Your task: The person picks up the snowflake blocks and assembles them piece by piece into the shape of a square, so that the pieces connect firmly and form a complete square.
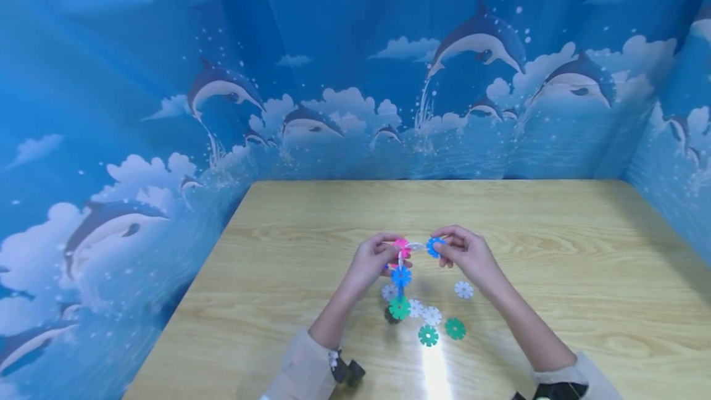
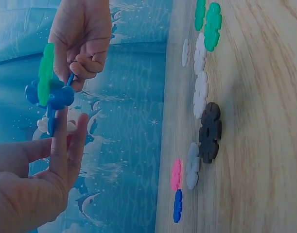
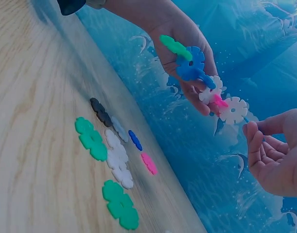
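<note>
My left hand (image 1: 371, 262) holds up a joined chain of notched plastic snowflake discs. A pink disc (image 1: 402, 247) is between its thumb and fingers, with a white disc (image 3: 234, 110) reaching toward the other hand. Below, the chain runs through a blue disc (image 1: 401, 276) to a green disc (image 1: 399, 308). My right hand (image 1: 471, 256) pinches a separate-coloured blue disc (image 1: 435, 247) between thumb and fingertips, at the white disc's edge. Whether those two discs are slotted together cannot be made out. In the right wrist view, the right-hand fingers (image 3: 270, 145) mostly hide the blue disc.
Loose discs lie on the wooden table (image 1: 555, 233) beneath the hands: white ones (image 1: 431, 315), two green (image 1: 455, 328), a black one (image 2: 210, 132), a pink one (image 3: 149, 163) and a dark blue one (image 3: 135, 140). A dolphin-printed curtain (image 1: 355, 48) stands behind the table.
</note>
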The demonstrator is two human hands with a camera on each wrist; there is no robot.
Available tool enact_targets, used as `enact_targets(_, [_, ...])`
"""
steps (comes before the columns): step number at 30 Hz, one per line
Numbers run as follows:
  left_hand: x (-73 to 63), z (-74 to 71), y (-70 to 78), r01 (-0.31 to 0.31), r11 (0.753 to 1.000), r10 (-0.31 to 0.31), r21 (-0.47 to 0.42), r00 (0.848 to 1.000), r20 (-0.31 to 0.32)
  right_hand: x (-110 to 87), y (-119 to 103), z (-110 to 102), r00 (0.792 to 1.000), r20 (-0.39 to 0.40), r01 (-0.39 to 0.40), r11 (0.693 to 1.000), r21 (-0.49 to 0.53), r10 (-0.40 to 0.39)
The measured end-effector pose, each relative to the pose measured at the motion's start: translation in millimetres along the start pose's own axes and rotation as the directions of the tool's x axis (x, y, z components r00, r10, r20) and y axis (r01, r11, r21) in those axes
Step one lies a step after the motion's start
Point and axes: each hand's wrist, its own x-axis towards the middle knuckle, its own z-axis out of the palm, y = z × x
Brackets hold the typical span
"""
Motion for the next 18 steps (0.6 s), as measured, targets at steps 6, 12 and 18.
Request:
enact_targets(6, [-4.3, 2.7, 7.0, 0.0, 1.0, 0.0, 0.003, 1.0, 0.021, -0.5, 1, 2, 1.0, -0.02, 0.002, 1.0, 0.011, -0.001])
enact_targets(12, [-18.0, 9.9, 28.0, -0.014, 0.999, 0.013, 0.043, 1.0, 0.007, -1.4, 2, 6, 1.0, -0.017, -0.005, 1.0, -0.007, 0.005])
enact_targets(18, [-17.2, 11.1, 26.1, -0.027, 0.999, 0.027, 0.024, 1.0, -0.005, -5.1, 5, 13, 0.999, -0.05, 0.017, 1.0, 0.022, -0.016])
